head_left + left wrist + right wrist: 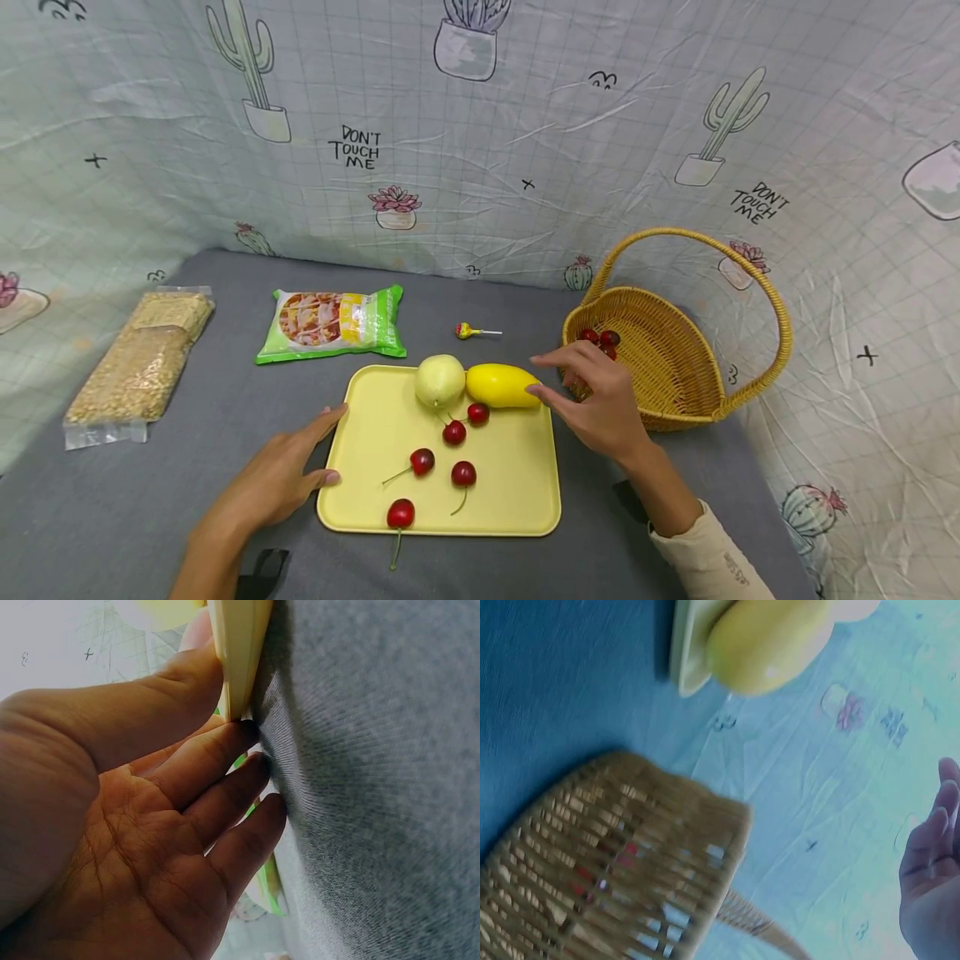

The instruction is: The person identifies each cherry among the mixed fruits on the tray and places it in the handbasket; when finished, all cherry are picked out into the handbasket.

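Observation:
My left hand [272, 477] rests at the left edge of the yellow tray [510, 492], its thumb and fingertips touching the rim. In the left wrist view, the thumb lies over the tray's edge [241, 656] while the lower fingertips reach the cloth. Held in the air with thumb and fingers spread, my right hand [592, 400] has nothing in it. It hovers between a yellow mango-shaped fruit [501, 386] and the wicker basket [686, 333], overlapping the basket's near-left side. A pale green round fruit [440, 381] and several red cherries [463, 473] lie on the tray.
Inside the basket are more cherries [609, 338]; its tall handle [783, 333] arches over it. A lollipop [467, 331] lies behind the tray. To its left is a green-and-white food packet [337, 321], with a clear bag of grains [138, 358] at far left.

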{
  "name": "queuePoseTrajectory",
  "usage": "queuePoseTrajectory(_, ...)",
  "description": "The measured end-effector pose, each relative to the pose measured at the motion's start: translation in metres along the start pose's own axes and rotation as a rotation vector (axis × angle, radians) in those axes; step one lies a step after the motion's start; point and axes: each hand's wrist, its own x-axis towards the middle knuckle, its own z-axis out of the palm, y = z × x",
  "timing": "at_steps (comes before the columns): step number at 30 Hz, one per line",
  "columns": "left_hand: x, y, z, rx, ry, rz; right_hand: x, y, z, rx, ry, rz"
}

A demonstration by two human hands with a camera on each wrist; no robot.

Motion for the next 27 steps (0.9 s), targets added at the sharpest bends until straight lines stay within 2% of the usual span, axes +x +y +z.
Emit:
queuePoseTrajectory(8,0.000,0.000,0.000,-0.005,-0.005,-0.002,-0.008,-0.019,0.019,0.044,-0.178,-0.044)
queuePoseTrajectory(15,0.000,-0.001,0.000,-0.004,0.001,0.002,-0.015,-0.036,0.032,0.031,-0.402,-0.059)
queuePoseTrajectory(22,-0.001,0.000,0.001,-0.007,0.005,0.002,-0.021,-0.045,0.043,-0.049,-0.649,-0.043)
queuePoseTrajectory(27,0.000,0.000,0.001,-0.008,0.004,-0.001,-0.024,-0.048,0.049,-0.116,-0.767,-0.041)
